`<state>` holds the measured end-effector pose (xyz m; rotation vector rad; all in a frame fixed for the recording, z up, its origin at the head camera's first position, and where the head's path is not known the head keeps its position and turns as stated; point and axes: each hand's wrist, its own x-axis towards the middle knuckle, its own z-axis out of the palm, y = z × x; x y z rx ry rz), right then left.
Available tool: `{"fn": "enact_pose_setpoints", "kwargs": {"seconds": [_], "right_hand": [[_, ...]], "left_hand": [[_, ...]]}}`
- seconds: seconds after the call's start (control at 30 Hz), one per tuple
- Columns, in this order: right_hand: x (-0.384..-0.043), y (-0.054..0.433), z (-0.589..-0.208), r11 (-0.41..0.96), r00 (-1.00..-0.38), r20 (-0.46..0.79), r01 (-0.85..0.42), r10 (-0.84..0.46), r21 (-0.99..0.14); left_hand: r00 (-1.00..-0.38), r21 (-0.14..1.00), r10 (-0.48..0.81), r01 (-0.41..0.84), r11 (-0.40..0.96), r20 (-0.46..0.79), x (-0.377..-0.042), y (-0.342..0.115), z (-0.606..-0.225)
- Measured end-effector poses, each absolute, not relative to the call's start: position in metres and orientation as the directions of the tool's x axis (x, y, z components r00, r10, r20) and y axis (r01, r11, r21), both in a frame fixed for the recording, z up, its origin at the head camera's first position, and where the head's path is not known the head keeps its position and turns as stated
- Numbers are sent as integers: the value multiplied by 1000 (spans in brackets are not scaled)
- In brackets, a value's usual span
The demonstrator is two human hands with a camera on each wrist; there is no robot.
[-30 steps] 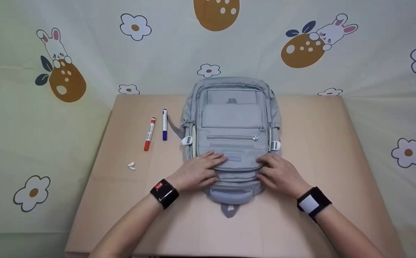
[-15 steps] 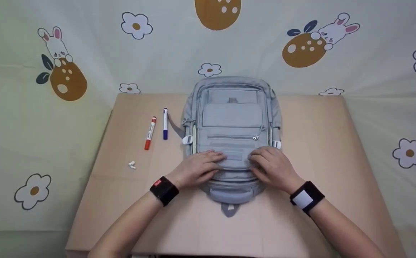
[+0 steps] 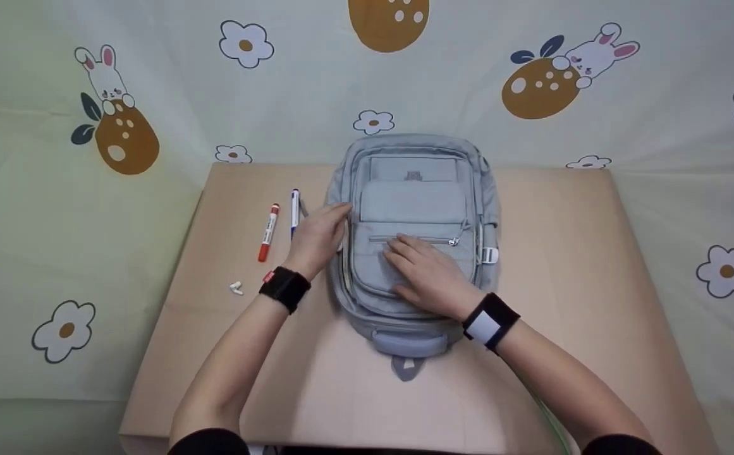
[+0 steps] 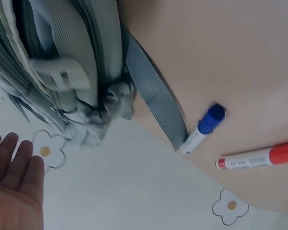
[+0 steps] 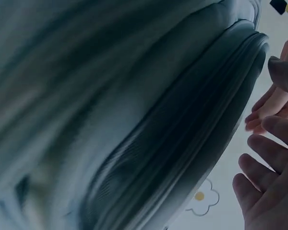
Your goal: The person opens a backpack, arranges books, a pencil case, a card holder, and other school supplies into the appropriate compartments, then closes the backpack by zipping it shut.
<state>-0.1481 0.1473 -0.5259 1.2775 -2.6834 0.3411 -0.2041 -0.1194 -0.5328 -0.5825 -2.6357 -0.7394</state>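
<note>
Here lies a grey-blue zippered backpack [image 3: 414, 202]; left fingers [image 4: 31, 175] and right fingers [image 5: 257, 172] extend, empty.

Head view: left hand [image 3: 319, 239] partly hides blue marker [image 3: 295, 205].

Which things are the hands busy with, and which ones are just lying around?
Seems part of the job:
gray backpack
right hand, over its front
left hand, at its side edge

Probably just lying about on the table:
red-capped marker
blue-capped marker
small white thing, maybe an earbud
</note>
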Motion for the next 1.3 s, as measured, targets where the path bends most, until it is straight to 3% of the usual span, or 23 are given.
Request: {"fn": "enact_pose_setpoints", "kwargs": {"seconds": [0.1,0.3,0.53,0.9,1.1,1.3], "right_hand": [[-150,135,-524,620,-633,195,-774,-749,-131],[-151,115,-522,614,-625,147,-781,-767,-115],[-153,98,-524,613,-621,98,-784,-778,-98],[-153,98,-531,629,-639,61,-767,-767,-122],[-153,99,-532,631,-640,58,-766,-766,-127],[-152,99,-532,633,-642,47,-764,-765,-124]], "left_hand": [[-909,418,258,383,824,326,-217,-119,-532],[-952,362,230,290,886,202,-232,-117,-540],[-952,291,228,282,914,206,-240,-118,-547],[-954,317,199,264,911,225,-239,-125,-543],[-950,268,228,281,922,213,-238,-125,-542],[-967,351,182,236,906,180,-237,-125,-541]]}}
